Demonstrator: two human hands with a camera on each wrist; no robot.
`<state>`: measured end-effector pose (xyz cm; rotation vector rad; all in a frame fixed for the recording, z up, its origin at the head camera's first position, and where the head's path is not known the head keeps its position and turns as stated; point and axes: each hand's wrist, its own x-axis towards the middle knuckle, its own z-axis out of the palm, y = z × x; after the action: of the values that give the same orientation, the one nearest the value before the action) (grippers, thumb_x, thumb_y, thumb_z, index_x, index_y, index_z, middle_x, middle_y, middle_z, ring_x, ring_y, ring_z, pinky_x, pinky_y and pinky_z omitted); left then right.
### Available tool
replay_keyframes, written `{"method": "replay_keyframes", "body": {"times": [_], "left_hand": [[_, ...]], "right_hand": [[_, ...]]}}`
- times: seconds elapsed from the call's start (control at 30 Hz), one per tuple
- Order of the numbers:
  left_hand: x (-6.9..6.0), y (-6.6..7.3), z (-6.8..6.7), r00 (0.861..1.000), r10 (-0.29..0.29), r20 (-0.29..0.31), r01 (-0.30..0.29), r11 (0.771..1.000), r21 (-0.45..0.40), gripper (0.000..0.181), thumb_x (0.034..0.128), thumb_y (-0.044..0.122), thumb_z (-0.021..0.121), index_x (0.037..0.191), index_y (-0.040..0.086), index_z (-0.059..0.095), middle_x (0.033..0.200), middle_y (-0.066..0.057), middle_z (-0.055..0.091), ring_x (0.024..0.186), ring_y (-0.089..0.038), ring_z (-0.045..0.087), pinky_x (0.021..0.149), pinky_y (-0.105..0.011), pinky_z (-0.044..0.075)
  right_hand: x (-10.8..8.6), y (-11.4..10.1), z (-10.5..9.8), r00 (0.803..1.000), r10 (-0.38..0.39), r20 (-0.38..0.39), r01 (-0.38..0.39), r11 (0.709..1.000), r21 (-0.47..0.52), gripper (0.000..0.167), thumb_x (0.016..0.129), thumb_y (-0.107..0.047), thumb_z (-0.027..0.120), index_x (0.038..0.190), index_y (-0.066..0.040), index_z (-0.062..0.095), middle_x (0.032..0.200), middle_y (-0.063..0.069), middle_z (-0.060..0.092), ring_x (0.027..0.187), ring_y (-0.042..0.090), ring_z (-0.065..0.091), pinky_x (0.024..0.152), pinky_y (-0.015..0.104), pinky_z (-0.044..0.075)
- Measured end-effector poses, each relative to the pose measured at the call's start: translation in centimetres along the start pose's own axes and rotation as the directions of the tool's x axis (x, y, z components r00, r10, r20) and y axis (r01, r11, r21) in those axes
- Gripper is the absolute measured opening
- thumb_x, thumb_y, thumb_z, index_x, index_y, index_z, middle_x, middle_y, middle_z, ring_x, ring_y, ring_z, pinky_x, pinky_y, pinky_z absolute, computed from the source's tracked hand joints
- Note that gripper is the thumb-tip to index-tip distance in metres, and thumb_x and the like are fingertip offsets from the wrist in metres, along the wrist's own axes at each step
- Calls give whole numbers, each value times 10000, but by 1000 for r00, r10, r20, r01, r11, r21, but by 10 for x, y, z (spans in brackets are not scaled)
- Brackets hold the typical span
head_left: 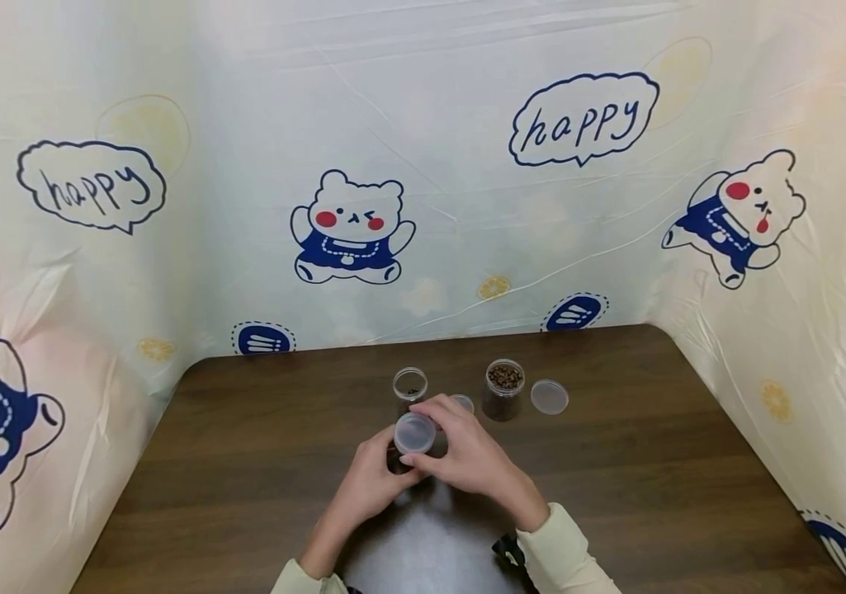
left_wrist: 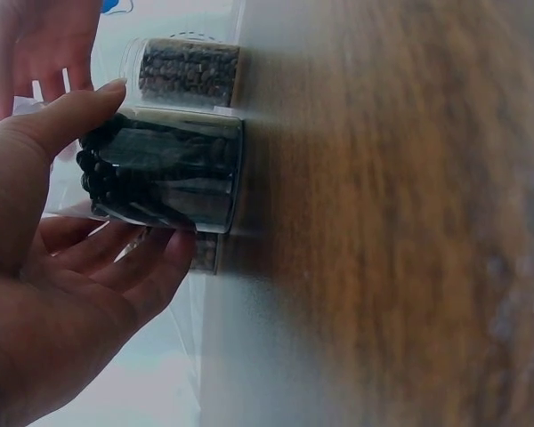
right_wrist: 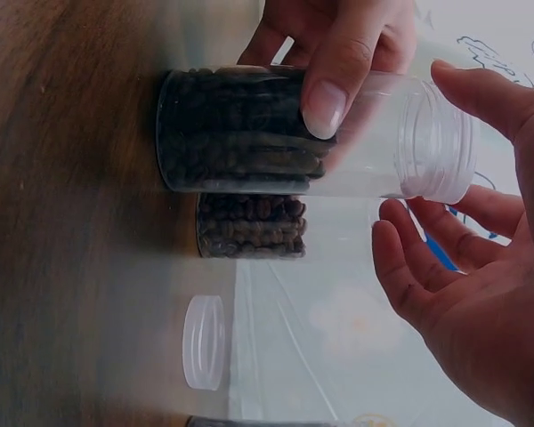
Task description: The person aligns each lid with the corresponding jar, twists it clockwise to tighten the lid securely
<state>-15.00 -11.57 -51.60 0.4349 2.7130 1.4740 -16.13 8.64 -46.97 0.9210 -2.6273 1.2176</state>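
A clear jar (right_wrist: 240, 133) of dark coffee beans stands upright on the table in front of me, a translucent lid (head_left: 414, 433) on its mouth. My left hand (head_left: 375, 481) grips the jar's body low down, thumb on the near side and fingers around the other, as the left wrist view shows. At the top, my right hand (head_left: 467, 450) holds the lid by its rim between thumb and fingertips. Whether the lid is screwed tight I cannot tell. Just behind is a lidless jar (head_left: 410, 383) with beans in its lower part.
To the right stands another uncovered jar (head_left: 503, 403), filled higher with brown beans. One loose lid (head_left: 550, 397) lies to its right; a second lid (head_left: 461, 403) lies between the two rear jars, partly hidden by my right hand. A printed curtain surrounds the wooden table (head_left: 259, 445).
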Motion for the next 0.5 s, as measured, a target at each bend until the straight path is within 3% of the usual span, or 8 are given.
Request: {"method": "replay_keyframes", "body": {"times": [0.3,0.5], "left_hand": [[0,1,1,1000,-6,5,6,1000,-1,579,819,180,904,1343,174,658,1256,9,731,1169,-169,704,978,-342,588],[-1,0,0,1000,23,-1,-23,1000,17,574,824,195,906,1341,151,660,1246,-11,737,1154,-189,708,958,-343,594]], "right_hand": [[1,0,3,1000,16,1,-16,1000,3,587,881,-331,867,1385,-133,640,1280,-12,657,1160,129,621,971,342,562],[0,1,4,1000,12,-14,-12,1000,6,585,880,-326,867,1387,-136,644,1280,-14,663,1169,130,624,972,339,561]]}}
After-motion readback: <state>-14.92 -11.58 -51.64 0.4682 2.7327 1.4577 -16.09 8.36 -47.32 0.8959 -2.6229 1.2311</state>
